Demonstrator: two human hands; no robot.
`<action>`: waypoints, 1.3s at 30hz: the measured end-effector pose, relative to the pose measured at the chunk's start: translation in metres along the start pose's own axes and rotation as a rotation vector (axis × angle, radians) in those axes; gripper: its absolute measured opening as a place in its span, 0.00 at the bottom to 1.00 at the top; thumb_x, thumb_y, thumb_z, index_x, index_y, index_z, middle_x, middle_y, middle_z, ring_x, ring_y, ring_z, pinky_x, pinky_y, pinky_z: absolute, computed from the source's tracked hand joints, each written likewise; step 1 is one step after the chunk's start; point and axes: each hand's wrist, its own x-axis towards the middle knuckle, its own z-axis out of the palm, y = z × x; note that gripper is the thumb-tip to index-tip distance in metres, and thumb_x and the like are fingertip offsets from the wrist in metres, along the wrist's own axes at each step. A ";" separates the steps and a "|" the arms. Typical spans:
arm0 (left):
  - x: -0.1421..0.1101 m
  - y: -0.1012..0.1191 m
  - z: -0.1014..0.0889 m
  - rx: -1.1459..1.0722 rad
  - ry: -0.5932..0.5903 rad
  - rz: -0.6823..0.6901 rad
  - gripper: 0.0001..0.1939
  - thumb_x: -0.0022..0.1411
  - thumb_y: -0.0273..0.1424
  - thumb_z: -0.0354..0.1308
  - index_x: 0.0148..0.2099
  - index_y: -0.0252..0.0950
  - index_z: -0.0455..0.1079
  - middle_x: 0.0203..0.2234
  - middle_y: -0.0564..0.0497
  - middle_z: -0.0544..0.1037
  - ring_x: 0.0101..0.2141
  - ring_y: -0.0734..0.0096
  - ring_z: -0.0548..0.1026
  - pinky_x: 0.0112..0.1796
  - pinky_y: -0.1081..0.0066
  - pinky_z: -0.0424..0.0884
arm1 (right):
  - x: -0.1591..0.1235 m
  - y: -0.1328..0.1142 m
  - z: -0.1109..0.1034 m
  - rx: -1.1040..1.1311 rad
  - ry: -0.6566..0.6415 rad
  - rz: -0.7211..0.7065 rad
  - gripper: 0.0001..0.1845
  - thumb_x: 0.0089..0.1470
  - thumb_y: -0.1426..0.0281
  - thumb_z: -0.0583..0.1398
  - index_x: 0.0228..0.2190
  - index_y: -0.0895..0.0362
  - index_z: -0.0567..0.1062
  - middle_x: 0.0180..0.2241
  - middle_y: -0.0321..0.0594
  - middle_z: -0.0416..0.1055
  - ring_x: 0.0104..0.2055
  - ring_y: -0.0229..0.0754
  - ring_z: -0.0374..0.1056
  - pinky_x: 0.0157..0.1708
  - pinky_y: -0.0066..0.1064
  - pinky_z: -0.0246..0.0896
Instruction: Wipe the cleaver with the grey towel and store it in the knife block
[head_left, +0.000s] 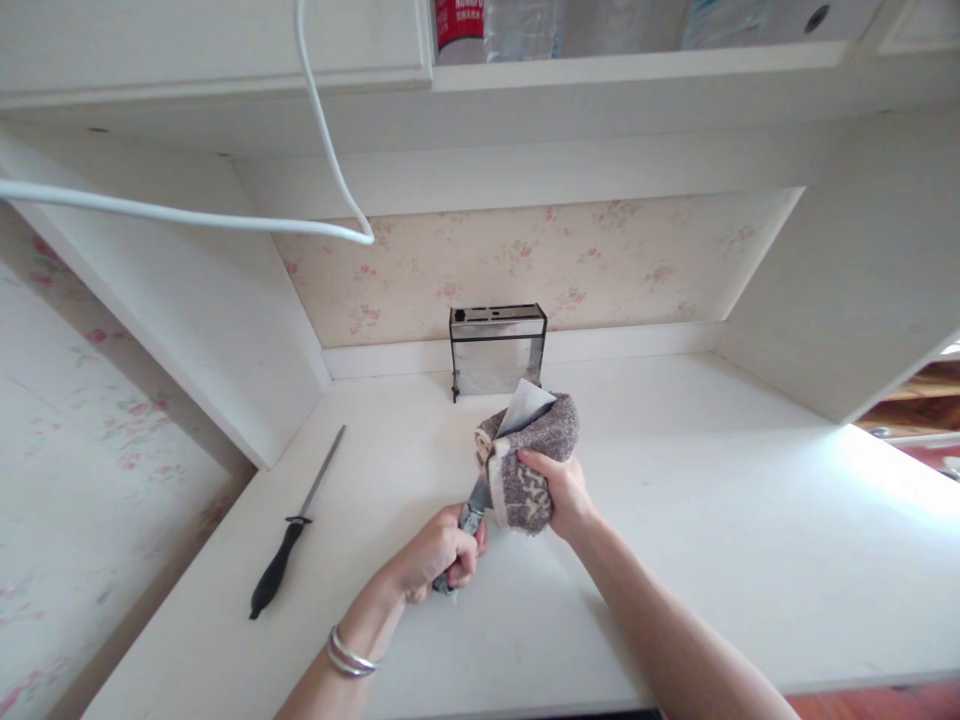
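Note:
My left hand (439, 548) is closed round the patterned handle of a knife (523, 405), probably a broad-bladed one; its pale blade tip points up and away from me. A brown-grey towel (536, 465) with a cream pattern is folded over the middle of the blade and hides most of it. My right hand (566, 490) grips the towel from the right side, thumb on top, pressing it round the blade. Both hands are held above the white countertop (675, 520).
A sharpening steel (289, 545) with a black handle lies at the left. Against the back stands a narrow silver knife block (499, 360) with a black frame. A white cable (225, 220) hangs at upper left. Cabinet walls (832, 260) flank the counter, with a shelf overhead.

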 end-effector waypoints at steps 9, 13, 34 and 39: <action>-0.003 0.004 0.007 0.164 0.027 0.017 0.12 0.38 0.22 0.50 0.30 0.37 0.59 0.17 0.62 0.58 0.13 0.85 0.52 0.14 0.79 0.48 | 0.027 -0.029 -0.025 0.190 0.171 -0.063 0.22 0.35 0.72 0.71 0.36 0.59 0.76 0.31 0.41 0.79 0.30 0.47 0.75 0.33 0.39 0.73; -0.006 0.009 0.009 0.209 0.032 0.037 0.12 0.40 0.21 0.50 0.31 0.37 0.59 0.17 0.62 0.57 0.13 0.84 0.51 0.15 0.79 0.47 | 0.029 -0.036 -0.027 0.272 0.149 -0.059 0.20 0.40 0.71 0.69 0.39 0.57 0.75 0.34 0.40 0.79 0.34 0.46 0.75 0.38 0.38 0.73; -0.006 0.011 -0.006 0.917 0.712 0.581 0.10 0.64 0.36 0.50 0.45 0.38 0.65 0.37 0.50 0.70 0.38 0.67 0.70 0.41 0.67 0.66 | 0.004 -0.015 -0.012 0.327 -0.445 0.245 0.21 0.47 0.55 0.62 0.37 0.56 0.78 0.39 0.44 0.78 0.50 0.55 0.70 0.51 0.48 0.63; -0.002 0.001 0.006 1.098 0.507 0.563 0.11 0.63 0.29 0.50 0.48 0.41 0.65 0.41 0.49 0.72 0.41 0.65 0.73 0.41 0.67 0.68 | -0.010 0.002 -0.001 0.240 -0.366 0.277 0.17 0.40 0.61 0.69 0.32 0.57 0.77 0.29 0.42 0.79 0.36 0.51 0.75 0.41 0.43 0.70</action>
